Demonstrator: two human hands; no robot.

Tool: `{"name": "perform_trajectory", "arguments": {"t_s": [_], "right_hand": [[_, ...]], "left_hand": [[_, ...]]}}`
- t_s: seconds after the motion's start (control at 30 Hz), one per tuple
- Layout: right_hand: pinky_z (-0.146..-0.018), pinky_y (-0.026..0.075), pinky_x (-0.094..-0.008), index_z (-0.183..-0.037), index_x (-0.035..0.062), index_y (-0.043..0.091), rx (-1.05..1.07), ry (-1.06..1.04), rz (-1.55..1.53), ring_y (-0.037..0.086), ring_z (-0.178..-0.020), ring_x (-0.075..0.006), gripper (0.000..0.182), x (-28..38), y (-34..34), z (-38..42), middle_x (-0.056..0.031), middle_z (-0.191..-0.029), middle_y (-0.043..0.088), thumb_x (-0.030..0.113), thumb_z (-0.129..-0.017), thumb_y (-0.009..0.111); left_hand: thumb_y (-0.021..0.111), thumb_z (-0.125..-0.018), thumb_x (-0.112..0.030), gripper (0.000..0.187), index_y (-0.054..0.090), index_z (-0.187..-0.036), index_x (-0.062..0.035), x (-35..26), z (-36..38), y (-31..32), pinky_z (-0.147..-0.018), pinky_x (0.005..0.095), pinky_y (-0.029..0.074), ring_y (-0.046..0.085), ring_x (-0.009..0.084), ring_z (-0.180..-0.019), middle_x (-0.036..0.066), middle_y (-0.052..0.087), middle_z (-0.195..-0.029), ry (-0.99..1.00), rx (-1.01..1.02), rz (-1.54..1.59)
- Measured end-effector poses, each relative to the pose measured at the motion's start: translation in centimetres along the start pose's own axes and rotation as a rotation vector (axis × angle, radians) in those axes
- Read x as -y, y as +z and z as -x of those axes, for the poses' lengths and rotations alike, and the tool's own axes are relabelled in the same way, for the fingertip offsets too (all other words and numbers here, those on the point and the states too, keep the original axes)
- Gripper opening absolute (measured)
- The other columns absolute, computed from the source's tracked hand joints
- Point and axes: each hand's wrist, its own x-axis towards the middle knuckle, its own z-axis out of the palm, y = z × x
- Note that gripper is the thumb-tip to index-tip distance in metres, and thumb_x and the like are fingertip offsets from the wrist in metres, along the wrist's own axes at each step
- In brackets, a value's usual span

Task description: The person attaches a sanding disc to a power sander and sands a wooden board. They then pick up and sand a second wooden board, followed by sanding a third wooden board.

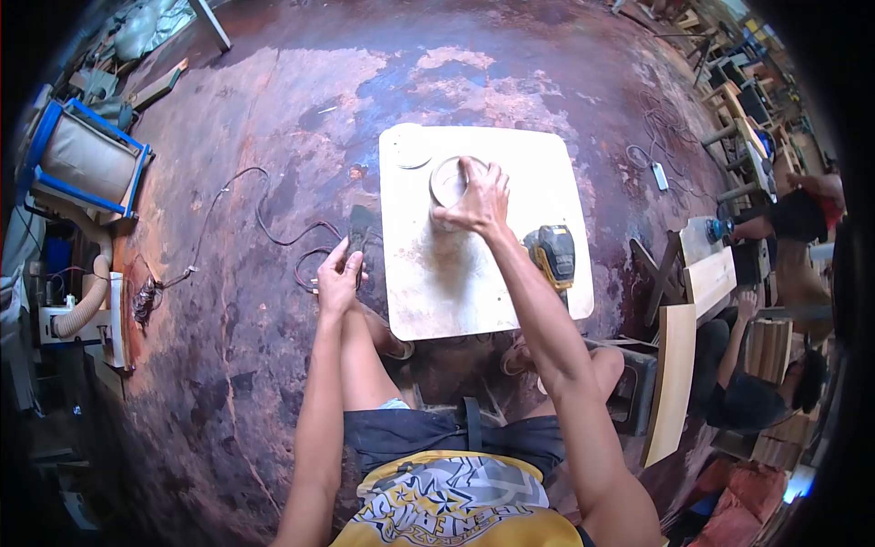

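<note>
My right hand [483, 202] grips a pale, round, bowl-like piece [445, 187] by its rim, thumb on the near side and fingers over the far side. The piece rests upright on a white square tabletop [428, 305]. Off the tabletop's left edge, my left hand [339, 278] pinches a dark, flat strip that looks like sandpaper [362, 223] between thumb and fingers. To the right of my right forearm lies a yellow-and-black power tool [553, 255]. A thin white disc [412, 150] is at the tabletop's far left corner.
A dark cable [260, 214] loops across the stained floor [228, 301] on the left. Blue-framed equipment [91, 155] with a hose stands farther left. On the right are wooden boards [673, 383], a power strip [660, 176] and other people [747, 383] working.
</note>
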Motion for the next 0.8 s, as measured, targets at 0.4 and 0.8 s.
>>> {"name": "perform_trajectory", "arguments": {"t_s": [0.4,0.8], "right_hand": [[-0.083,0.052,-0.0577,-0.134,0.0205,0.059,-0.073,-0.059,0.101,0.047,-0.115,-0.046,0.096,0.6,2.1,-13.2,-0.027,-0.123,0.045,0.06,-0.05,0.084],[-0.103,0.045,-0.0651,-0.152,0.0206,0.036,0.062,-0.089,-0.005,0.039,-0.135,-0.0553,0.136,-3.6,0.7,-12.3,-0.033,-0.148,0.03,0.085,-0.041,0.08]], "left_hand": [[0.065,-0.095,-0.006,0.027,0.058,-0.12,0.0033,4.0,1.7,-3.0,-0.07,0.0285,0.056,0.063,0.0142,-0.072,0.008,0.065,-0.085,0.095,-0.301,0.647],[0.064,-0.097,-0.008,0.047,0.05,-0.138,0.0081,4.2,-1.2,1.6,-0.059,0.0235,0.052,0.061,0.0102,-0.065,0.008,0.065,-0.088,0.056,-0.257,0.243]]}}
